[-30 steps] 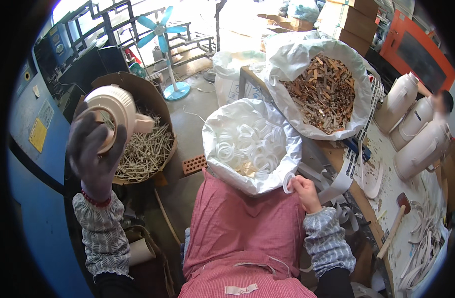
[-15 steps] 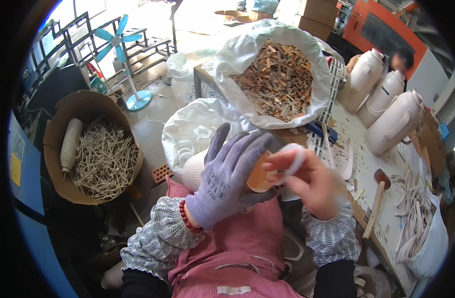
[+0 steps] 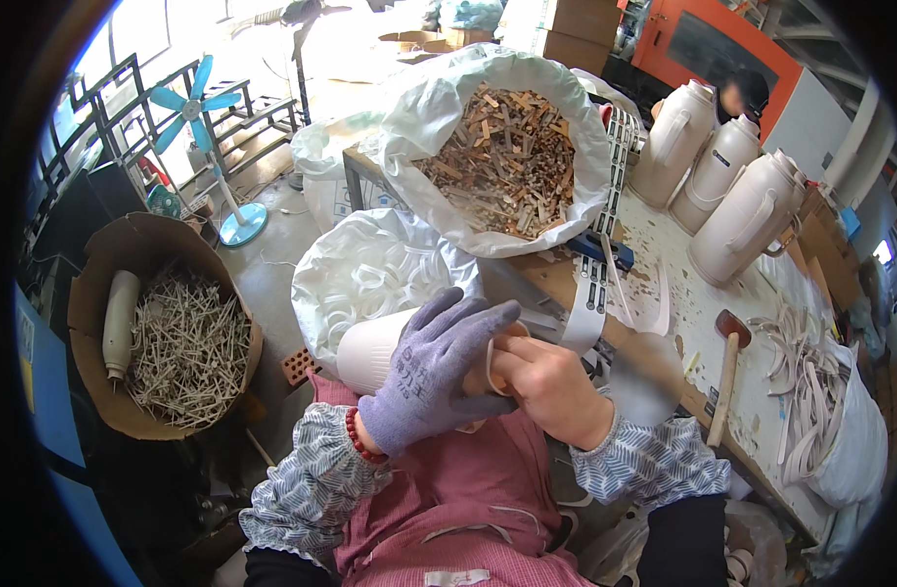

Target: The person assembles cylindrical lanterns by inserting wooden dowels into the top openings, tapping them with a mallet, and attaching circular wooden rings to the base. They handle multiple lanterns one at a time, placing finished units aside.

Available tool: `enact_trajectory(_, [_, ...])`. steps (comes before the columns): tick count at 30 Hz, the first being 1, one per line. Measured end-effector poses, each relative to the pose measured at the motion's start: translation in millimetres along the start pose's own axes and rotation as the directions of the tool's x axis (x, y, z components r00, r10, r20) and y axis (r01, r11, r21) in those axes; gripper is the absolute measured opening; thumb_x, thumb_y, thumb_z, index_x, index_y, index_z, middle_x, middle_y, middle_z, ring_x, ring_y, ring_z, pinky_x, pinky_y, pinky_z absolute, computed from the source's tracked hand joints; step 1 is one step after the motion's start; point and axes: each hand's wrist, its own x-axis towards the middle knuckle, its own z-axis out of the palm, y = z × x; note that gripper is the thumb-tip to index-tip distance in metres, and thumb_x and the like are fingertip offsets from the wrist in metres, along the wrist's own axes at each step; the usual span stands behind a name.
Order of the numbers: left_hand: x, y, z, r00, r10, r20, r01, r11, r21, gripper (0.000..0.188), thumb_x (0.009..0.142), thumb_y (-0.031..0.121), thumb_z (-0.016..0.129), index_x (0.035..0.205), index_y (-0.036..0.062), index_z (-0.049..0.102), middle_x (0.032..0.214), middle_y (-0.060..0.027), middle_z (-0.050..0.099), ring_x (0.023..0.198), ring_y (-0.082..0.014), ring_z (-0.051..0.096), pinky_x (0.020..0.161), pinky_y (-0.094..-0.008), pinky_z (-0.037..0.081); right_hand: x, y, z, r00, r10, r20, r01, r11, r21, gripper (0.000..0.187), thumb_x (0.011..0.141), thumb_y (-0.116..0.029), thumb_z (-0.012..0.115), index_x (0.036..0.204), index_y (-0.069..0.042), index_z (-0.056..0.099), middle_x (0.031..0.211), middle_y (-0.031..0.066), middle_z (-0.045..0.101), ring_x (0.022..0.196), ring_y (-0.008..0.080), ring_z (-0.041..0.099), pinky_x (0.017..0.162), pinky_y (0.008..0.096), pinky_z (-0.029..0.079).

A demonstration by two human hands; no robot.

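A cream, ribbed thermos shell [image 3: 365, 354] lies sideways across my lap, its open end toward the right. My left hand [image 3: 431, 370], in a purple-grey knitted glove, is wrapped over the shell near that end and holds it. My bare right hand [image 3: 551, 383] is closed at the open end, its fingertips tucked inside the rim [image 3: 494, 367]. What those fingertips grip is hidden. Behind the shell, a white bag [image 3: 307, 303] contains many translucent white rings.
Rusty metal strips fill a large lined bag [image 3: 400, 147]. On the worktable [image 3: 654, 235] are pale thermos flasks [image 3: 752, 220], a wooden-handled mallet [image 3: 727, 382] and curved plastic strips [image 3: 810, 411]. Left stand a cardboard drum [image 3: 87, 323] of thin sticks and a blue fan [image 3: 192, 110].
My right hand has moved left to the shell's mouth, fingers tucked in. The pale ring it held is now hidden. The view has swung right; my left hand keeps its hold.
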Motion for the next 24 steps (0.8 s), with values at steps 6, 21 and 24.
enact_trajectory(6, [-5, 4, -3, 0.978, 0.09, 0.19, -0.09, 0.996, -0.009, 0.072, 0.065, 0.041, 0.081, 0.127, 0.0119, 0.057, 0.12, -0.0093, 0.062, 0.114, -0.03, 0.058, 0.101, -0.0467, 0.041, -6, 11, -18, 0.915, -0.01, 0.403, -0.091, 0.969, 0.229, 0.011, 0.079, -0.015, 0.065, 0.089, -0.01, 0.068, 0.079, 0.0129, 0.065, 0.072, 0.0317, 0.064, 0.064, 0.0383, 0.052])
enact_trajectory(21, [18, 31, -134, 0.995, 0.017, -0.096, -0.013, 0.999, 0.035, 0.028, 0.069, 0.009, 0.083, 0.084, 0.0036, 0.061, 0.095, -0.0152, 0.066, 0.097, -0.0334, 0.067, 0.082, -0.0416, 0.055, -87, 260, 24, 0.84, 0.442, -0.314, -0.525, 0.806, -0.273, 0.032, 0.077, -0.006, 0.064, 0.11, -0.005, 0.066, 0.108, 0.0132, 0.065, 0.102, 0.0333, 0.057, 0.089, 0.0408, 0.045])
enact_trajectory(24, [14, 11, -119, 0.91, -0.394, -0.127, 0.402, 0.915, 0.043, 0.016, 0.085, 0.012, 0.073, 0.083, -0.0017, 0.065, 0.076, -0.0111, 0.064, 0.072, -0.0192, 0.065, 0.064, -0.0311, 0.049, -81, 267, 25, 0.811, 0.458, -0.364, -0.551, 0.808, -0.209, 0.023, 0.073, -0.007, 0.07, 0.096, -0.01, 0.065, 0.095, 0.008, 0.064, 0.091, 0.0315, 0.057, 0.081, 0.0427, 0.045])
